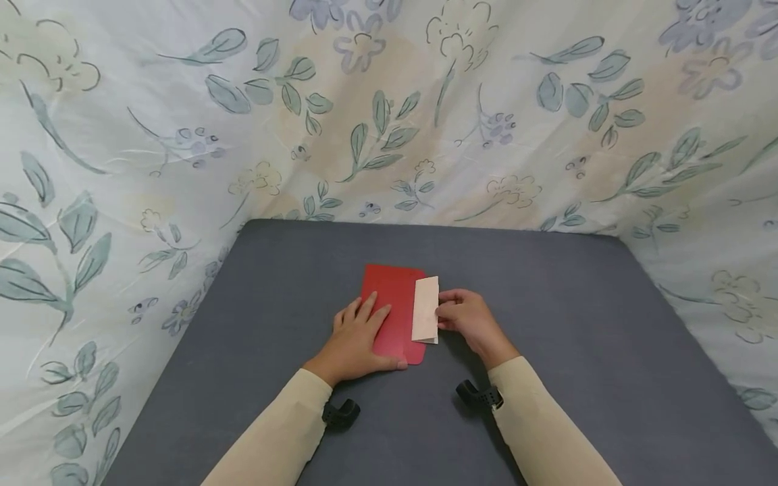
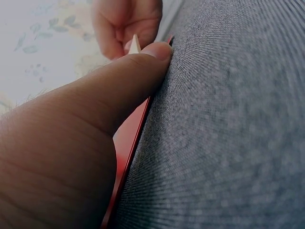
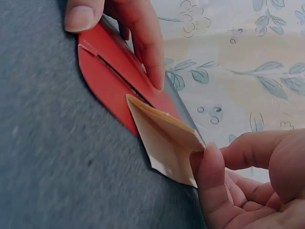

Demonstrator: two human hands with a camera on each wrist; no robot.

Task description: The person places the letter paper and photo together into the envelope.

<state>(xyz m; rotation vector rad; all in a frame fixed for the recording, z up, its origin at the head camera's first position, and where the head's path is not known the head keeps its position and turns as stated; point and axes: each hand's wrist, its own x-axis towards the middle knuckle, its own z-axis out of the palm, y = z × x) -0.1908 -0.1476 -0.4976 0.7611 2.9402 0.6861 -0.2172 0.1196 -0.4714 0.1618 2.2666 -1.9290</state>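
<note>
A red envelope lies flat on the dark grey table. My left hand rests spread on its left part, fingers fairly straight, the thumb at the near edge. A folded cream paper lies over the envelope's right end, its edge sticking out past it. At the paper's right edge, my right hand pinches it between thumb and fingers. In the right wrist view the folded paper stands partly spread at its fold, beside the envelope's slit. Whether any of it is inside the slit, I cannot tell.
The dark grey table stretches around both hands. Floral cloth hangs behind the table and along both its sides. Each wrist wears a black strap with a small device, the left device and the right device.
</note>
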